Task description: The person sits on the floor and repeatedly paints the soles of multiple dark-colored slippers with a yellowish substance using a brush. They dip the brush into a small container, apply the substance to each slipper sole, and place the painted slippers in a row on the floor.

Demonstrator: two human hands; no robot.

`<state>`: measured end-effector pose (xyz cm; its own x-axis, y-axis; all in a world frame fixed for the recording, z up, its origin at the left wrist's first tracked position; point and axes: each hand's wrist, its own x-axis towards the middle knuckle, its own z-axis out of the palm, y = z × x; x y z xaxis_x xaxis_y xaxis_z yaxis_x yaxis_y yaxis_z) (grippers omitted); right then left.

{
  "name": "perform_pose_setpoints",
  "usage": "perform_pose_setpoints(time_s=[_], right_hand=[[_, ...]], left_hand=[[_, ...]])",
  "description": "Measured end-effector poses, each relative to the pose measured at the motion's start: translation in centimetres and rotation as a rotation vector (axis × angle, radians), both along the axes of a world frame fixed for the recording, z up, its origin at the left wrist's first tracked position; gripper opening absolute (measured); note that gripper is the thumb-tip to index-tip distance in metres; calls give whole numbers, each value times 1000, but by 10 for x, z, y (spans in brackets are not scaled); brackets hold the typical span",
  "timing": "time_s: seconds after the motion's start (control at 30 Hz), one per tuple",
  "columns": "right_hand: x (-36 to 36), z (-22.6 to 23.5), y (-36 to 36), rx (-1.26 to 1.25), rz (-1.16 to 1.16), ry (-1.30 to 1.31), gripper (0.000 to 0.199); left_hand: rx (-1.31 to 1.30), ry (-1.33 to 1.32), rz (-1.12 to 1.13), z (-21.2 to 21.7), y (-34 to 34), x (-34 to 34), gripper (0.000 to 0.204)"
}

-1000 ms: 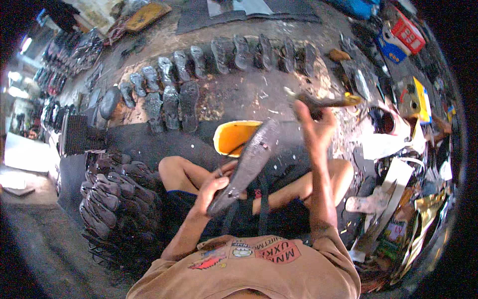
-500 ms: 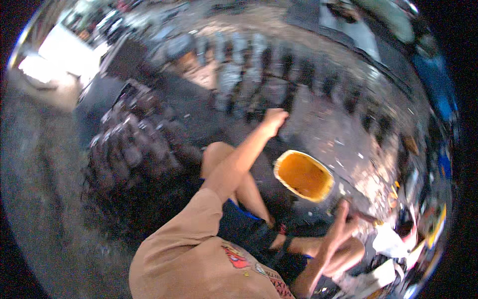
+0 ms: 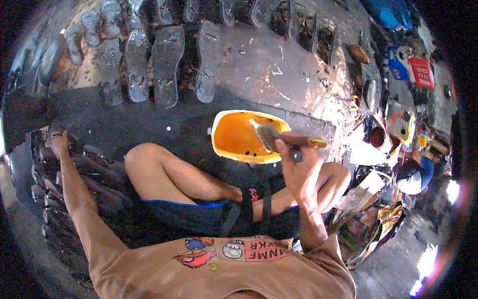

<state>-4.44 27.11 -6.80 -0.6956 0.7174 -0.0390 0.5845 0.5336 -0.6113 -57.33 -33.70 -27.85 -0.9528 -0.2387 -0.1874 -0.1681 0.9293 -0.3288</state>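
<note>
In my right hand [image 3: 301, 169] is a paintbrush [image 3: 268, 136] with a wooden handle, gripped by closed fingers. Its bristles hang over an oblong tub [image 3: 219, 148] with a pale rim and an orange-yellow inside, dotted with dark specks. Far out to the left, my left hand [image 3: 60, 144] is closed at the edge of a heap of dark soles [image 3: 94, 169]; its fingers are partly lost against a dark sole there. Rows of glossy dark soles lie flat beyond the tub, among them one sole [image 3: 168, 65] and another sole [image 3: 206, 62].
My bent legs [image 3: 167, 172] are on the near side of the tub. At the right lie a brown piece [image 3: 359, 54], a blue and red printed board [image 3: 398, 65] and mixed clutter. Another person [image 3: 417, 172] sits farther right.
The view has swung, so the tub appears farther left. My left hand has left the laid-out soles for the heap at left. My right hand has brought the paintbrush over the tub.
</note>
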Motion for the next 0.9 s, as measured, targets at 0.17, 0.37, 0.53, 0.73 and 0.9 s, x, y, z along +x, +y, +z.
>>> perform_pose_setpoints(time_s=[0.17, 0.37, 0.53, 0.73, 0.9], right_hand=[[7, -47, 6, 91, 237, 133, 16], [39, -13, 46, -122, -264, 426, 25], [77, -26, 32, -235, -212, 219, 29], [86, -24, 31, -1161, -352, 702, 24], [43, 35, 41, -534, -282, 794, 29]], left_hand=[[525, 211, 343, 59, -34, 4, 65], [1158, 424, -176, 189, 125, 176, 35], [814, 302, -757, 209, 243, 417, 38], [1083, 104, -559, 201, 270, 464, 47], [2567, -668, 482, 207, 318, 483, 64]])
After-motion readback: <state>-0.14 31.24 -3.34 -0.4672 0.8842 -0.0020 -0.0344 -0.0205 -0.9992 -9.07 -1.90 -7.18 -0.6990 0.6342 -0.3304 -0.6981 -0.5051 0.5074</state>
